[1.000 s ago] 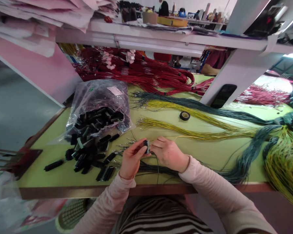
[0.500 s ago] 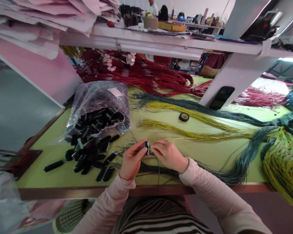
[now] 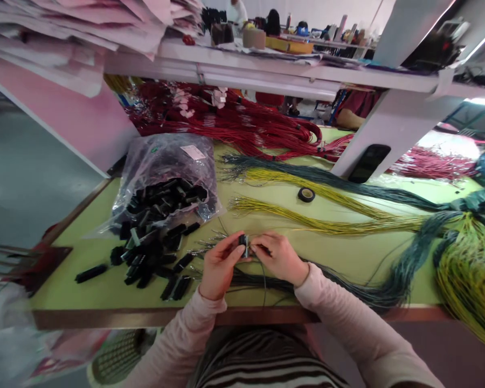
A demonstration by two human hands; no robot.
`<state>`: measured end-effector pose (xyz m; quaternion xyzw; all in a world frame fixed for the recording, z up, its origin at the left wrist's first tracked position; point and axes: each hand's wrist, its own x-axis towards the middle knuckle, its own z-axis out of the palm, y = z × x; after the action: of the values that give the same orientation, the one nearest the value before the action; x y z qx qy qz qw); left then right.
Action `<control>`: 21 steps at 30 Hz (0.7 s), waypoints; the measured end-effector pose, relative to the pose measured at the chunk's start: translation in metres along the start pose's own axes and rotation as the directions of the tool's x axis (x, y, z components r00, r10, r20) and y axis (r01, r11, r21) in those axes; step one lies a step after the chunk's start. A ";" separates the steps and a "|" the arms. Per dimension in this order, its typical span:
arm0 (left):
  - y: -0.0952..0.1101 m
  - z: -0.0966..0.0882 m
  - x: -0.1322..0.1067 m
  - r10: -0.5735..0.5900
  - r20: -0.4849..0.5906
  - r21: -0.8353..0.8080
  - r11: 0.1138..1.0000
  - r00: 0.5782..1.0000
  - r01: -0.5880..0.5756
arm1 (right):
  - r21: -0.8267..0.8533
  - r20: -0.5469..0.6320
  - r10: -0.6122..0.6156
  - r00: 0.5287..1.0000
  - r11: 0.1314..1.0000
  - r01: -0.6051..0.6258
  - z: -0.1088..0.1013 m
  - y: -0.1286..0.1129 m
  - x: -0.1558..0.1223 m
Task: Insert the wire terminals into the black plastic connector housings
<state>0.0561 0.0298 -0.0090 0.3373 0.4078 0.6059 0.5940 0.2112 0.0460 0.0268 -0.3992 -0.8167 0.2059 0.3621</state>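
My left hand [image 3: 220, 264] grips a small black connector housing [image 3: 243, 241] between thumb and fingers, its pale side facing right. At that side my right hand [image 3: 278, 256] is closed in a pinch on a thin wire, its tip mostly hidden by the fingers. From the connector a dark wire [image 3: 264, 277] curves down towards the table edge. A yellow wire [image 3: 305, 230] runs from behind my right hand to the right. Beneath both hands lies a bundle of dark green wires [image 3: 347, 291], with metal-tipped ends to the left of my left hand.
Loose black connectors [image 3: 145, 264] spill from a clear plastic bag [image 3: 165, 153] on the left. Yellow wire bundles [image 3: 283, 215], a roll of black tape [image 3: 306, 194] and a phone [image 3: 369, 163] lie beyond my hands. Red wires [image 3: 246, 124] fill the back under a shelf [image 3: 267, 67].
My right hand's fingers have shifted slightly against the connector, which has turned a little in my left hand. The whole view has moved slightly.
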 end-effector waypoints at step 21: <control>0.046 -0.053 -0.008 0.262 -0.051 0.464 0.861 0.964 -0.210 | 0.383 -0.534 0.582 0.614 0.813 -0.438 -0.080 0.055 -0.106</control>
<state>-0.0110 0.0190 0.0093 0.4795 0.5265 0.5798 0.3959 0.3440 -0.0028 -0.0005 -0.6193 -0.4711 0.2420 0.5796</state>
